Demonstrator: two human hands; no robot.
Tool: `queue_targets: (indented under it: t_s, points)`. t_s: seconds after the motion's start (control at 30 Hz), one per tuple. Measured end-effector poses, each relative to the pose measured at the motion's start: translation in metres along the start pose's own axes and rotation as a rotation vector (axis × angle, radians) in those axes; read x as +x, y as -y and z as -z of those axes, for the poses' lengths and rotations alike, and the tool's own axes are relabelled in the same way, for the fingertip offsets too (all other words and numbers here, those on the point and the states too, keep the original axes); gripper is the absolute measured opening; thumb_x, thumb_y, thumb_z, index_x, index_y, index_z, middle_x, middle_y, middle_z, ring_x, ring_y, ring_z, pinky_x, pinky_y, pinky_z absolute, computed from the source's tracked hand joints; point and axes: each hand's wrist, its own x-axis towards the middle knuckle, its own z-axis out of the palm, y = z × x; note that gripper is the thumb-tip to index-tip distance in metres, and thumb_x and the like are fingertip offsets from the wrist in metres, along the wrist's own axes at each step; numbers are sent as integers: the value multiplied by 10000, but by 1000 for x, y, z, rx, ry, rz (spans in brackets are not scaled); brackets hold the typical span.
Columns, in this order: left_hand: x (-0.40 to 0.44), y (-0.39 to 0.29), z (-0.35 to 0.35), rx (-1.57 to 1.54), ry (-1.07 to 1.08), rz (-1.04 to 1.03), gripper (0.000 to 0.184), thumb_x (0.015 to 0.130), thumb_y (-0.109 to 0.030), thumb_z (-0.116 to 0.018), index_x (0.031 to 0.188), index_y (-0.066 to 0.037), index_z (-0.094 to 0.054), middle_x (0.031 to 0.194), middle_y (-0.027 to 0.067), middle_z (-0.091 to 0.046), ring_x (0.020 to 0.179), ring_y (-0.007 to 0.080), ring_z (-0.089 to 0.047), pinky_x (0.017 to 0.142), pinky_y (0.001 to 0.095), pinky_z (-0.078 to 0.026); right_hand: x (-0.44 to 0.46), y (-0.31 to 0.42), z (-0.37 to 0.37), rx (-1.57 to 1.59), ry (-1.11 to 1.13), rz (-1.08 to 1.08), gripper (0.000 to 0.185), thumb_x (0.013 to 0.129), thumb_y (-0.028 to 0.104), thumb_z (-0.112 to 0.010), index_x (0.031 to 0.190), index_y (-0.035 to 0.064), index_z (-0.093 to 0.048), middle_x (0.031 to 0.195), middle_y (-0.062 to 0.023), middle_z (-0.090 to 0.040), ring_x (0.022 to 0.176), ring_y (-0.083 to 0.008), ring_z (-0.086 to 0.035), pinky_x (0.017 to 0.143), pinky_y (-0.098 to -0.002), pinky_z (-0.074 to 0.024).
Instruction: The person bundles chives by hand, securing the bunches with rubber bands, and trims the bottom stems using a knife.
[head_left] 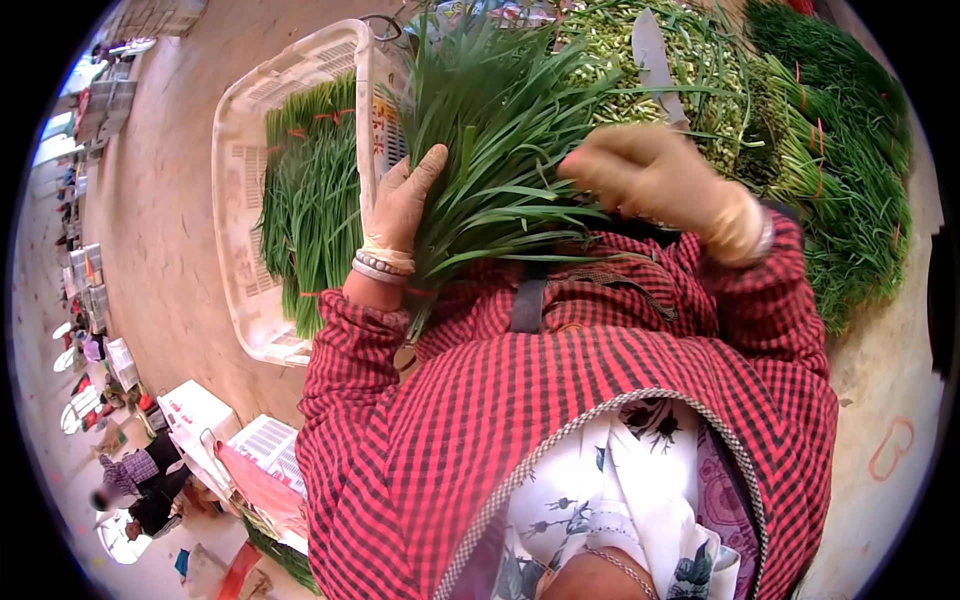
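Note:
A big loose bunch of garlic chives (510, 150) spreads over my lap, its long green leaves fanning upward and right. My left hand (397, 212), in a thin pale glove, holds the bunch's left side, thumb on top. The other fingers are partly hidden. To the right of the leaves, my gloved right hand (665, 185) is raised and slightly blurred. Its fingers are curled together; anything between them is hidden. Just above it lies a knife (655, 65) with a broad blade, on a heap of cut stems and leaf scraps (610, 50).
A white plastic crate (235, 195) at the left holds tied chive bundles (315, 170). More chive bundles (850, 170), bound with red bands, are piled at the right. White boxes (195, 415) stand on the floor at the lower left. Farther back, a person (140, 475) is visible.

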Motion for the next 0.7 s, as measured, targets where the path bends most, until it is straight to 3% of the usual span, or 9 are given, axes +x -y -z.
queue_targets:
  t_s: [0.07,0.27,0.33,0.37,0.43,0.47,0.6,0.67,0.7]
  points:
    - [1,0,2,32,8,-12,386,945,-296,-645,1171,16,-621,1020,51,-672,862,112,-618,779,250,-504,11,-12,-29,-175,11,268,394,909,404,-656,910,13,-708,687,-75,-618,693,-108,-605,607,-304,-483]
    - [-5,1,2,18,-16,-39,371,953,-278,-633,1177,18,-618,1034,48,-668,876,114,-617,788,252,-503,-2,-16,-22,388,18,393,161,958,152,-619,971,11,-695,749,-3,-671,634,-59,-591,542,-209,-475]
    - [-5,2,2,0,-13,-29,368,955,-275,-631,1176,18,-618,1032,47,-668,877,114,-617,788,253,-503,4,-27,-4,274,-348,394,184,917,194,-678,991,27,-701,792,-21,-692,659,-73,-609,570,-227,-502]
    - [-4,4,4,2,-1,-29,368,956,-276,-629,1176,19,-618,1030,48,-668,880,115,-618,788,251,-503,7,-32,-1,271,-348,393,184,917,194,-678,991,27,-701,792,-21,-692,659,-73,-609,570,-227,-502]
    - [-3,0,0,5,19,-34,368,957,-277,-627,1175,19,-618,1029,49,-669,882,115,-619,789,250,-503,11,-32,0,-257,-499,355,287,850,285,-740,1001,44,-703,880,-50,-713,702,-131,-645,637,-270,-528]
    - [-6,-3,-4,41,-1,-47,369,959,-279,-625,1176,19,-616,1034,50,-668,886,114,-619,788,247,-504,9,-28,-5,-350,-464,311,352,810,359,-745,990,59,-708,928,-72,-705,758,-205,-667,710,-315,-537]
    - [-6,-2,-7,5,0,-48,366,962,-277,-619,1181,17,-612,1053,49,-663,895,115,-617,786,250,-504,35,-32,-37,-405,-420,422,307,865,357,-658,971,72,-700,883,-96,-670,816,-244,-679,737,-351,-535]
    - [-10,-5,-7,10,-11,-42,367,961,-274,-621,1191,13,-609,1065,50,-660,908,117,-615,793,254,-504,39,-38,-37,-542,-451,583,223,864,259,-678,971,64,-699,855,-104,-659,789,-241,-670,715,-320,-533]
    - [-11,-4,-7,3,-28,-55,371,961,-274,-621,1196,12,-607,1066,49,-660,911,118,-615,798,255,-503,38,-39,-33,-381,-407,575,181,864,202,-684,972,57,-696,838,-104,-653,774,-218,-663,702,-297,-527]
